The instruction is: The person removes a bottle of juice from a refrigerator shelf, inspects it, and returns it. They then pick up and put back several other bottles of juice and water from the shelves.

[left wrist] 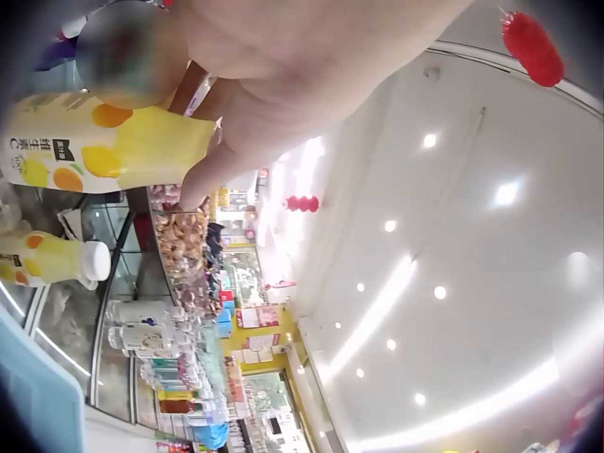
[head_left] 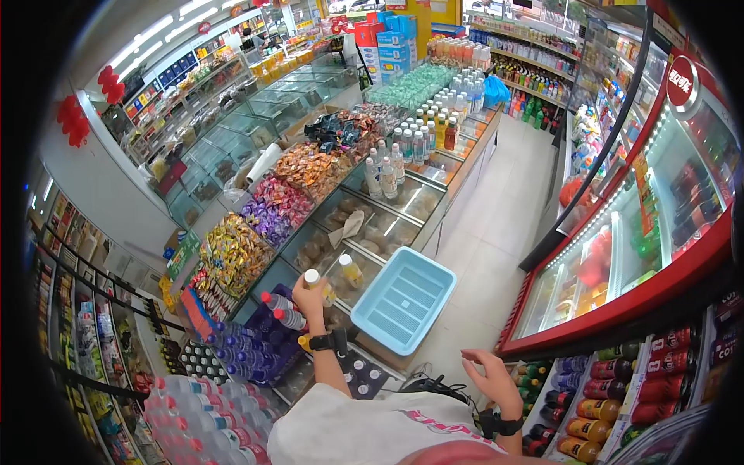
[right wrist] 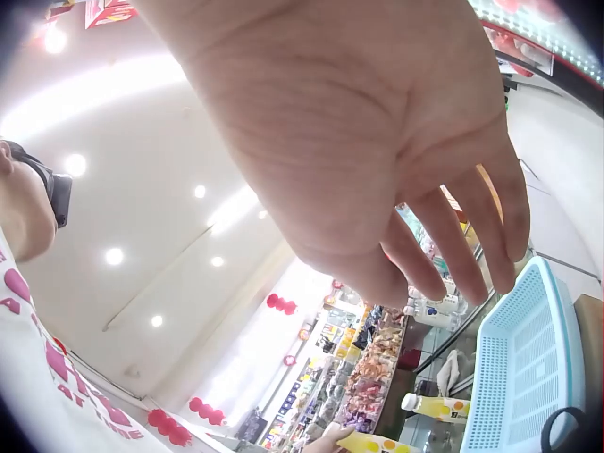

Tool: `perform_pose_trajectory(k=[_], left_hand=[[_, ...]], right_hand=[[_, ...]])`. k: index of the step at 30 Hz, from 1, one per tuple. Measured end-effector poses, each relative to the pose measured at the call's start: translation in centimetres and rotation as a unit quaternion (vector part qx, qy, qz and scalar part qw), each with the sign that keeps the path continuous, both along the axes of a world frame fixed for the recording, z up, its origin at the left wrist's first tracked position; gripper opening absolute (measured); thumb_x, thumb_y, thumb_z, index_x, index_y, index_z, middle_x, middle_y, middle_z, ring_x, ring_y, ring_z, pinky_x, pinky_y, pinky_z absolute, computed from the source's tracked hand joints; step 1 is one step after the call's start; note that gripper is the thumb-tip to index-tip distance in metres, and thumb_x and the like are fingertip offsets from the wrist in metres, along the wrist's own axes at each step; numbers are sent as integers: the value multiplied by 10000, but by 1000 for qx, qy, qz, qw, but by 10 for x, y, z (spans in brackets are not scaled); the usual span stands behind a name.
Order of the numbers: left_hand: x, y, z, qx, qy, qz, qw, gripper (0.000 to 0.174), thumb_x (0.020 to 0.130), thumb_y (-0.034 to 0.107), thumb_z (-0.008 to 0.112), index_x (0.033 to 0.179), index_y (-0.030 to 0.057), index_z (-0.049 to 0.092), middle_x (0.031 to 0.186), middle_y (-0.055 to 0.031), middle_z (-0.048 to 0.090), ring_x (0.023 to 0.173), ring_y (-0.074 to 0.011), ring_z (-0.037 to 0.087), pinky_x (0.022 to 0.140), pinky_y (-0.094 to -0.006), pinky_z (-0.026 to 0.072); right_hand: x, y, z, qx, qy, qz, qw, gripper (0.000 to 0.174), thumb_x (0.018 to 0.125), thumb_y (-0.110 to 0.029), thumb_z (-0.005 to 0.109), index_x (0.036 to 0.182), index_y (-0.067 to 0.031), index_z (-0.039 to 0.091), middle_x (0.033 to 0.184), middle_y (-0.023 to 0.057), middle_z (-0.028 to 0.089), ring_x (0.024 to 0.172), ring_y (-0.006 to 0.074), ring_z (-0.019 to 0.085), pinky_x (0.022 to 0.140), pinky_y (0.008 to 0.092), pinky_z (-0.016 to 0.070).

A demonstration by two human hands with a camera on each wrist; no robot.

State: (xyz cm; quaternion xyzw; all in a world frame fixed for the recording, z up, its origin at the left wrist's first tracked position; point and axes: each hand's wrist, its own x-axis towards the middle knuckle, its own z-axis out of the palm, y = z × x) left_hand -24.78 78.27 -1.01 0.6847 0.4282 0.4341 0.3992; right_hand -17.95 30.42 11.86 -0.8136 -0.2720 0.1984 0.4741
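Note:
My left hand (head_left: 311, 301) grips a yellow juice bottle with a white cap at the near end of the glass-topped counter. In the left wrist view, fruit pictures cover the label of this juice bottle (left wrist: 104, 151), and the fingers wrap its upper part. A second matching juice bottle (head_left: 351, 270) stands upright on the glass just beside it. Right of both bottles is a light blue plastic basket (head_left: 360, 318) with a slotted bottom. My right hand (head_left: 494, 380) hangs in the air near the basket's lower right, fingers loosely bent and holding nothing.
Wrapped candies (head_left: 232, 246) lie heaped along the counter's left side. Several clear bottles (head_left: 387, 178) stand farther up the glass. Packs of water bottles (head_left: 205, 415) crowd the near left. A red-framed fridge (head_left: 612, 298) lines the right, across the tiled aisle (head_left: 484, 232).

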Motion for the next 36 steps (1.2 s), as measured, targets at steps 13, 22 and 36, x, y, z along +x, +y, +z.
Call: perform_pose_trajectory(k=[13, 22, 36], left_hand=[[41, 55, -105, -6, 101, 63, 993, 406, 660, 131, 879, 1022, 17, 736, 936, -150, 762, 875, -310, 740, 798, -412, 554], [56, 77, -126, 64, 58, 39, 995, 378, 731, 71, 846, 1072, -9, 704, 990, -193, 745, 911, -339, 718, 829, -422, 544], [65, 70, -133, 42, 123, 21, 991, 528, 907, 205, 764, 1328, -40, 560, 1220, -271, 668, 1127, -432, 635, 970, -471, 488]], right_hand=[[10, 27, -14, -9, 23, -90, 996, 257, 967, -116, 660, 1174, 34, 688, 1067, 184, 742, 1007, 262, 736, 897, 346, 554], [11, 33, -28, -8, 26, -122, 992, 228, 971, -89, 650, 1157, 36, 687, 1026, 160, 750, 979, 236, 737, 882, 337, 549], [12, 46, -35, -70, 85, -106, 988, 247, 989, -113, 643, 1186, 33, 672, 1065, 176, 749, 998, 258, 733, 897, 347, 540]])
